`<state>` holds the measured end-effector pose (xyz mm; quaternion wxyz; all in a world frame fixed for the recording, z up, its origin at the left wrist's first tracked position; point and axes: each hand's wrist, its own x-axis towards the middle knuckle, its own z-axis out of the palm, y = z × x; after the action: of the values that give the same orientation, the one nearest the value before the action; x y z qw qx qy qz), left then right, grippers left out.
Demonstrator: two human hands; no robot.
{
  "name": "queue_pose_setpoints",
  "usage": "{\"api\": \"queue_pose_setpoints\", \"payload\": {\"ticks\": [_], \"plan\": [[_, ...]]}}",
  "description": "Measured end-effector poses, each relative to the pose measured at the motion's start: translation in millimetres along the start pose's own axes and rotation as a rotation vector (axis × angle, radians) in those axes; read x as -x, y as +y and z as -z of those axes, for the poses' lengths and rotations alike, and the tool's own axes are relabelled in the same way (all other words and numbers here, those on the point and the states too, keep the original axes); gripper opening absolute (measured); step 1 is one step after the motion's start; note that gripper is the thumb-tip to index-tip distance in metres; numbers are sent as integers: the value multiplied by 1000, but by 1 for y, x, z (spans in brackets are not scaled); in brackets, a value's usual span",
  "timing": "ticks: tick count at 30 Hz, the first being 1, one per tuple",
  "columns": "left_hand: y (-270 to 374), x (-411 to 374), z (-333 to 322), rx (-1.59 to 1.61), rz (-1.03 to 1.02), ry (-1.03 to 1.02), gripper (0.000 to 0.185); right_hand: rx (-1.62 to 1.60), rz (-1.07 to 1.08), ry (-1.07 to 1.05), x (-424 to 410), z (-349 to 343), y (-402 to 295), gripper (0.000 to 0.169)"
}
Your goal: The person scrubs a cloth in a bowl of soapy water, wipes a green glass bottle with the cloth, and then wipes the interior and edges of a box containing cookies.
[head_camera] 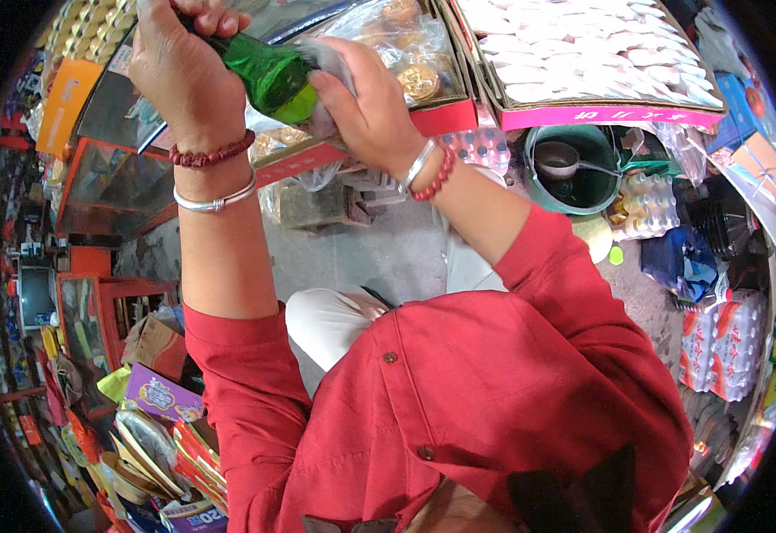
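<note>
A green glass bottle point(264, 74) is held tilted at the upper left, above a cardboard box of pastries in clear plastic point(421, 81). My left hand point(184, 76) grips it around the neck end, which the fingers mostly hide. At the bottle's wide end, my right hand point(373, 110) presses a thin greyish-white cloth or wipe point(326, 61) against the glass. Just right of the pastry box stands a pink-edged box point(617, 117) filled with rows of white wrapped packets point(581, 50).
Below the boxes are a green bucket point(536, 186) with a ladle point(558, 160) in it, packed bottles point(647, 208) and a wooden block point(314, 203). Shrink-wrapped drinks point(721, 346) stand at right. At left are red-framed glass cases point(118, 190) and a purple carton point(161, 393).
</note>
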<state>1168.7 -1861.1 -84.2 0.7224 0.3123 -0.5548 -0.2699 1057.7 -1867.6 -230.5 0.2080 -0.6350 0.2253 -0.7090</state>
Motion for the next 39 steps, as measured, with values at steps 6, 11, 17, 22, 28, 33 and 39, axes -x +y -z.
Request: {"api": "queue_pose_setpoints", "payload": {"ticks": [6,11,17,22,28,33,39], "plan": [[-4,-6,6,35,-6,-36,26,374,123,-63,58,34,15,42],[-5,-5,5,26,-4,-13,27,211,178,-72,17,29,8,45],[-1,12,-22,81,-88,85,33,69,124,-14,2,19,-11,46],[-10,-3,14,616,186,-51,33,103,183,-43,14,17,-8,39],[-1,13,-14,69,-153,36,34,134,77,4,23,23,-9,39],[-3,14,-19,60,-160,74,35,39,-90,-146,-8,30,-9,48],[-5,12,-18,86,-145,61,35,144,133,-77,33,27,-9,35]]}}
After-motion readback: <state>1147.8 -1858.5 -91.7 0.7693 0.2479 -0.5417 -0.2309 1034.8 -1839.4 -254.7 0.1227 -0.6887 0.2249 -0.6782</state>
